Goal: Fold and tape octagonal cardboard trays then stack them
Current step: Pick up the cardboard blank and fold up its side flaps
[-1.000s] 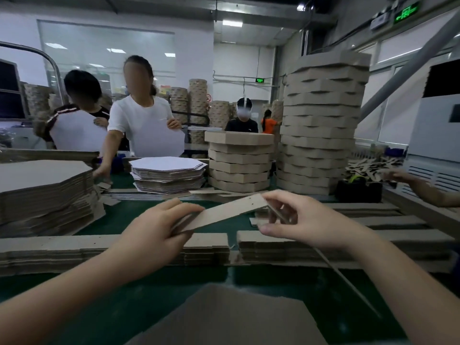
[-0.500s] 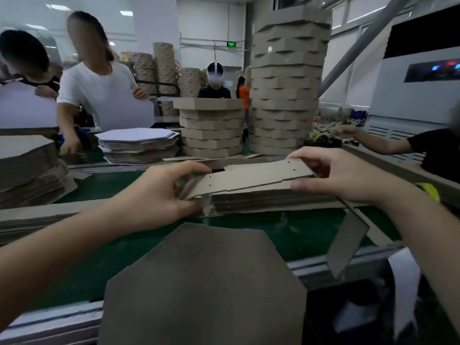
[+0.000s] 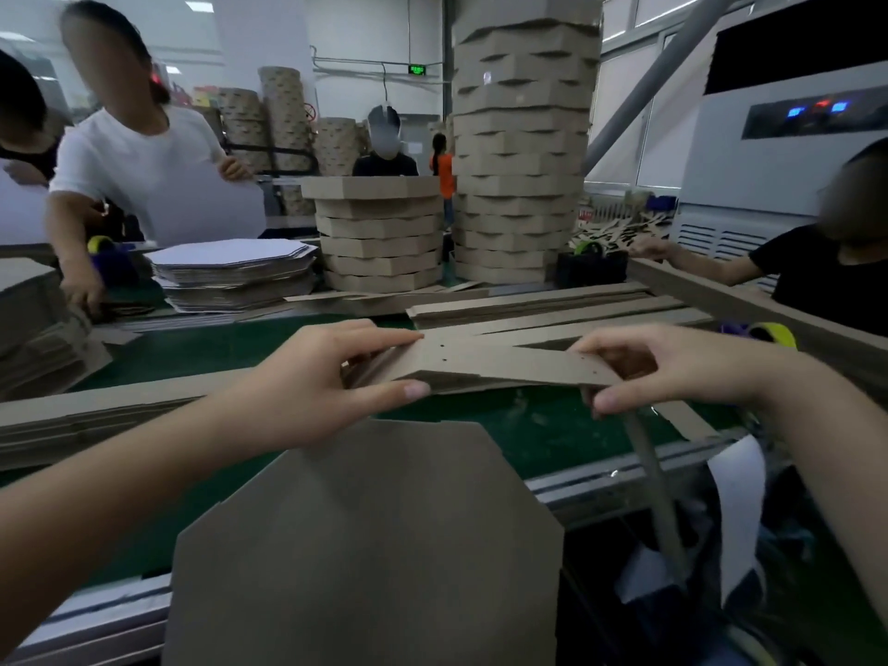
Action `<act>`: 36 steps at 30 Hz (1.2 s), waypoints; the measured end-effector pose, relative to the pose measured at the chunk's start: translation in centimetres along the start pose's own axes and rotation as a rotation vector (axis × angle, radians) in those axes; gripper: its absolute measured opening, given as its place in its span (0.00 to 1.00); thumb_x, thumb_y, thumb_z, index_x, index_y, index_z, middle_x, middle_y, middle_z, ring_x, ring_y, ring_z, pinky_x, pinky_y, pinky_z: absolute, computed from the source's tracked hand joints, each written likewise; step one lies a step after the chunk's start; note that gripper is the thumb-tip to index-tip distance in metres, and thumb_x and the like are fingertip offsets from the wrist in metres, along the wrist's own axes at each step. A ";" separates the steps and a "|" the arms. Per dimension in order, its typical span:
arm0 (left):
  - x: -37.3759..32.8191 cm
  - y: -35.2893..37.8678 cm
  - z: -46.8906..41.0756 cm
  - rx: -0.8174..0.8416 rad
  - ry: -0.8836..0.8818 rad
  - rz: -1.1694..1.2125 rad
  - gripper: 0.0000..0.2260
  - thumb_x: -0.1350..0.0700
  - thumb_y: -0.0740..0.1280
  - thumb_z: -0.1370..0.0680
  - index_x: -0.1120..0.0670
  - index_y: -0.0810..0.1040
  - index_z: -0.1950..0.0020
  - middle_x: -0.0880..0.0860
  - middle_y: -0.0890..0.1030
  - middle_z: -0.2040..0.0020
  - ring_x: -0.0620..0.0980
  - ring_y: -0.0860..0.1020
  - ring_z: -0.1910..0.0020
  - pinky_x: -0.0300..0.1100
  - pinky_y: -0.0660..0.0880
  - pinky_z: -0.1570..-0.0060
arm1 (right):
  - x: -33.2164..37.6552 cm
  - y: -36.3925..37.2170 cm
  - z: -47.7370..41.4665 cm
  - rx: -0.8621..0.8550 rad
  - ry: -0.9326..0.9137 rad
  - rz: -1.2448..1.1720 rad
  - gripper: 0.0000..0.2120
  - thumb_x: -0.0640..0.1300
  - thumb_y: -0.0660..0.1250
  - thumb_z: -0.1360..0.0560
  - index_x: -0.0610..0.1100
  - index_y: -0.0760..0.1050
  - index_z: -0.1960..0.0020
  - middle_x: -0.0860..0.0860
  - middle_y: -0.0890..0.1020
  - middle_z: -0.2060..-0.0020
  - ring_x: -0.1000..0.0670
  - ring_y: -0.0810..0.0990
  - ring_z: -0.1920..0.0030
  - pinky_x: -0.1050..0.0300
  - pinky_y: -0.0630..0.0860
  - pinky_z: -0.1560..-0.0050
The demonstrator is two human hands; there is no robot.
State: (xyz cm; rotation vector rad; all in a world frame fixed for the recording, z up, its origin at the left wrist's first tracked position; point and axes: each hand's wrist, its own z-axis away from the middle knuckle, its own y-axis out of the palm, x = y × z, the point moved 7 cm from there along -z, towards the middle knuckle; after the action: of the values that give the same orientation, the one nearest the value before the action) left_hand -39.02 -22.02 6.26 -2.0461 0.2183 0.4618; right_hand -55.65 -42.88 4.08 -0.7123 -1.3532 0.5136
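Observation:
A long brown cardboard strip (image 3: 485, 362) with small punched holes hangs level above the green table (image 3: 528, 425). My left hand (image 3: 322, 377) pinches its left end between thumb and fingers. My right hand (image 3: 672, 367) pinches its right end, where the strip bends and trails down past the table edge (image 3: 653, 492). A flat octagonal cardboard panel (image 3: 370, 545) lies near me, overhanging the table's front rail. Two stacks of finished octagonal trays stand at the back: a short stack (image 3: 379, 233) and a tall stack (image 3: 524, 151).
Piles of cardboard strips (image 3: 538, 305) lie behind my hands and at the left (image 3: 72, 420). A pile of white-faced octagons (image 3: 235, 271) sits back left. People work at the left (image 3: 139, 161) and right (image 3: 817, 266). A tape roll (image 3: 773, 334) lies right.
The view has tipped lower, so the octagonal panel fills more of the foreground. My hands have brought the strip nearer and level, still gripping both ends; its right end now bends down.

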 end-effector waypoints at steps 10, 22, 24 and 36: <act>-0.1 4.0 -2.5 -0.080 -0.095 -0.047 0.30 0.30 0.67 0.40 0.44 0.72 0.44 0.42 0.78 0.59 0.34 0.75 0.61 0.27 0.69 0.64 | 2.6 5.3 -5.2 -0.145 -0.097 -0.012 0.20 0.71 0.62 0.33 0.66 0.73 0.44 0.65 0.81 0.50 0.67 0.78 0.49 0.65 0.74 0.49; 3.4 2.8 0.0 0.087 -0.066 -0.126 0.25 0.36 0.70 0.34 0.43 0.76 0.39 0.38 0.77 0.46 0.38 0.75 0.48 0.30 0.71 0.48 | 1.8 6.2 -7.3 -0.200 -0.145 -0.282 0.23 0.59 0.73 0.39 0.53 0.80 0.46 0.61 0.82 0.62 0.62 0.79 0.63 0.68 0.74 0.63; 3.3 3.3 -0.2 0.060 -0.005 -0.154 0.21 0.48 0.76 0.31 0.48 0.77 0.40 0.42 0.78 0.45 0.39 0.76 0.47 0.28 0.68 0.48 | 2.1 7.2 -7.8 -0.144 -0.157 -0.212 0.23 0.58 0.74 0.37 0.56 0.79 0.44 0.59 0.81 0.59 0.59 0.80 0.59 0.67 0.76 0.59; 9.7 5.5 1.0 0.238 -0.398 0.025 0.20 0.41 0.74 0.32 0.44 0.74 0.43 0.40 0.79 0.52 0.36 0.77 0.52 0.28 0.73 0.53 | -0.1 7.7 -9.3 -0.246 -0.121 -0.215 0.11 0.46 0.66 0.22 0.56 0.78 0.41 0.53 0.76 0.56 0.61 0.76 0.60 0.72 0.71 0.57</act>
State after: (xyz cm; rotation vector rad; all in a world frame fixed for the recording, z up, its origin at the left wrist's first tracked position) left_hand -32.30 -23.57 -2.58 -1.6823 0.0541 0.8064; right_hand -45.98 -39.18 -2.14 -0.7328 -1.6035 0.2238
